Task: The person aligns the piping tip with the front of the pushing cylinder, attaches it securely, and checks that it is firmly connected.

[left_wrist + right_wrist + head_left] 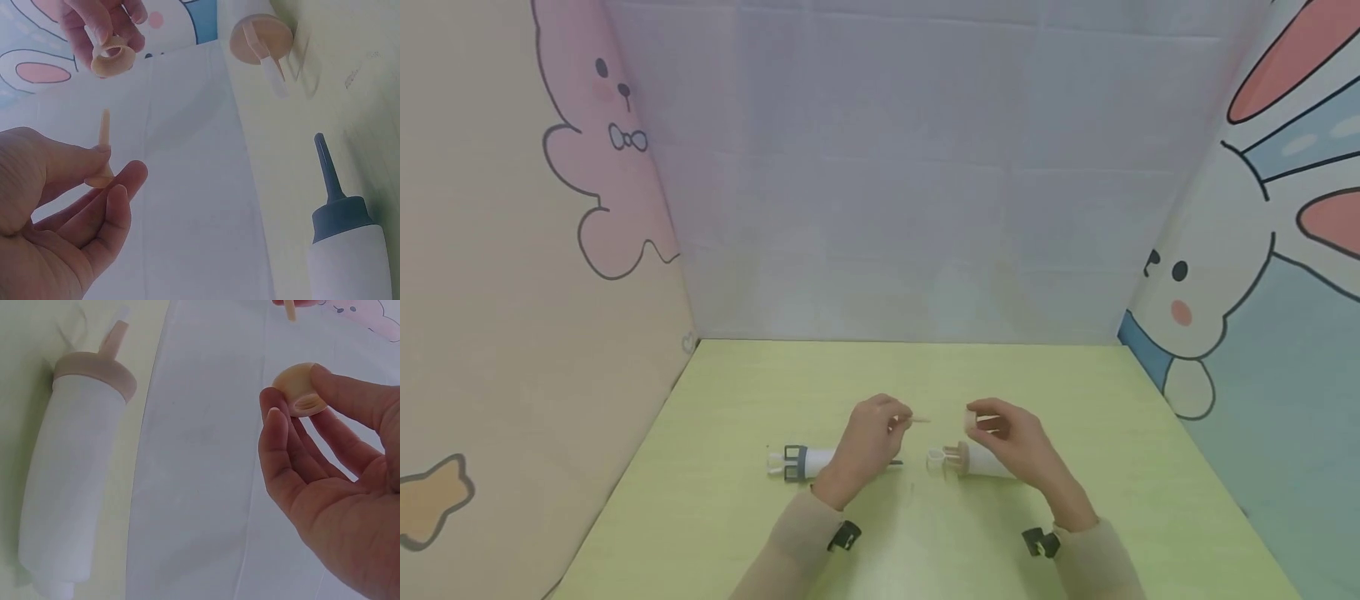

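My left hand [867,437] pinches a small beige nozzle [105,130] by its flared base between thumb and fingers, its thin tip pointing toward my right hand. My right hand [1018,437] holds a beige threaded ring cap [296,387] between thumb and fingertips, its opening visible in the left wrist view. Nozzle and cap are apart, a short gap between them. Under my right hand lies a white-barrelled syringe-like tube [75,469] with a beige collar [261,39] and handle. Partly hidden by my left hand is a similar white tube [350,265] with a blue-grey nozzle [329,172].
Both tubes lie on the pale green table [760,392]. A pale back wall [910,208] stands beyond its far edge, with side walls bearing a cartoon bear [602,150] and a rabbit [1210,275]. Each wrist carries a small black camera.
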Tool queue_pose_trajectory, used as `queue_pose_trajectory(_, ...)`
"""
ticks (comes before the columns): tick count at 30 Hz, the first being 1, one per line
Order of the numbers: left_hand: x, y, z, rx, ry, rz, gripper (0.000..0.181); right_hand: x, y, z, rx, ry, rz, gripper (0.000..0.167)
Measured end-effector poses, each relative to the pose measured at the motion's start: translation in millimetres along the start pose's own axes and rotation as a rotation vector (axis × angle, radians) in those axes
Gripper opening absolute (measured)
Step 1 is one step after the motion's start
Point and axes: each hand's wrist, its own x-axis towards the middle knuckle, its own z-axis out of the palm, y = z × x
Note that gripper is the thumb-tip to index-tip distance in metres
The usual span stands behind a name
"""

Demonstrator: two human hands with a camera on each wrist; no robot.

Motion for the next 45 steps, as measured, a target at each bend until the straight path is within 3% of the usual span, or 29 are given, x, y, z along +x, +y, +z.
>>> queue_pose_trajectory(5,3.6,1.5,2.2,-0.027,0.041,0.009,0.011,2.1,-35.4,-0.2,0.063,-0.027,0.015,0.030)
queue_pose_trajectory(10,5.8,3.8,4.1,-0.033,0.078,0.029,0.010,5.4,-43.7,4.7,0.084,-0.047,0.012,0.029)
queue_pose_trajectory(22,1.2,15.5,11.7,-0.061,0.081,0.077,0.008,14.1,-7.7,26.9,0.058,-0.081,-0.078,0.031)
queue_pose_trajectory(30,-6.0,17.7,19.9,-0.089,0.072,0.088,0.009,10.0,-7.6,33.5,0.034,-0.087,-0.086,0.029)
queue_pose_trajectory(36,-4.1,16.6,18.8,-0.102,0.085,0.090,0.014,12.8,-9.1,34.3,0.042,-0.087,-0.101,0.028)
queue_pose_trajectory(45,-1.7,15.3,17.2,-0.174,0.053,0.057,0.021,16.2,-9.1,31.9,0.052,-0.085,-0.121,0.028)
